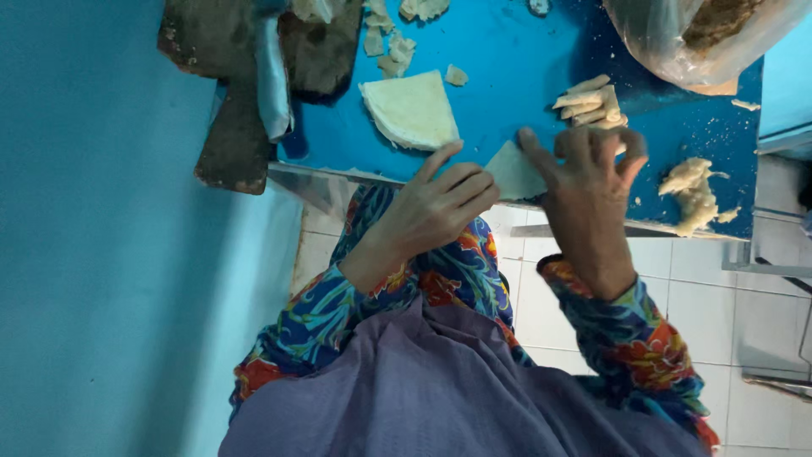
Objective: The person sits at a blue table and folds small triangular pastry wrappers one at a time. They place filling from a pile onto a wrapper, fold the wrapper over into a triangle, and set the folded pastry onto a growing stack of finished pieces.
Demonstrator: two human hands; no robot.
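Both my hands meet over the near edge of a blue table (524, 59). My left hand (436, 207) and my right hand (588, 182) pinch a thin pale pastry sheet (514, 172) between them, folded into a small wedge. A stack of pale quarter-round pastry sheets (412, 110) lies just beyond my left hand. Several folded pastry pieces (589, 101) are piled just above my right hand. A lump of pale filling (694, 193) sits on the table to the right of my right hand.
A clear plastic bag (694, 34) with brown contents lies at the far right corner. Dough scraps (389, 42) litter the far side. A worn dark board (245, 76) leans at the table's left end beside a blue wall. White floor tiles (702, 305) show below.
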